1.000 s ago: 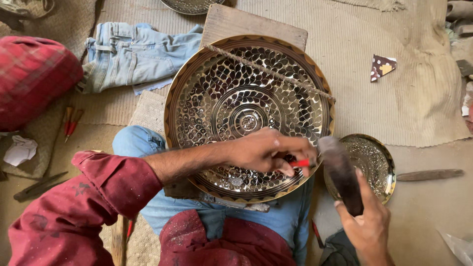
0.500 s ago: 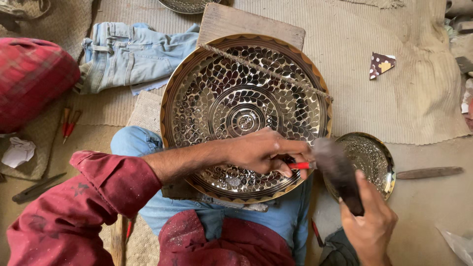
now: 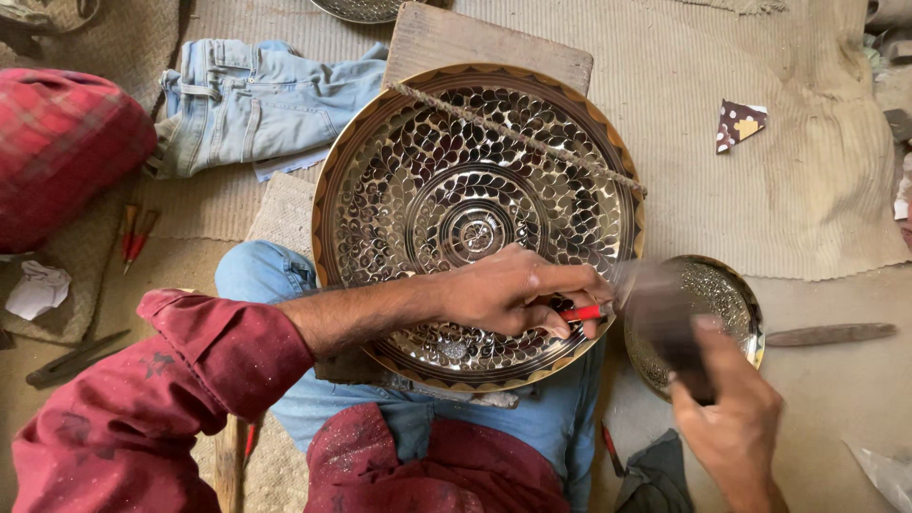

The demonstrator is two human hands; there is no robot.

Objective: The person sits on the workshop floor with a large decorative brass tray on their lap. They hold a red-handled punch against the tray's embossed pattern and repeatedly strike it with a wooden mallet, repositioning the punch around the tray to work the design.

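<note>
Brass tray [image 3: 475,123], engraved all over, fills mid-frame across the lap. Left hand [image 3: 513,290] pinches a red-handled chisel [image 3: 581,313] against its lower right rim. Right hand [image 3: 731,427], lower right, grips a hammer [image 3: 655,318] that has swung closer since a second ago, its blurred head now meeting the chisel.

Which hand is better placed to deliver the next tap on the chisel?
Right. The right hand grips the dark, motion-blurred hammer beside the red-handled chisel, which the left hand pins against the large engraved metal plate.
</note>
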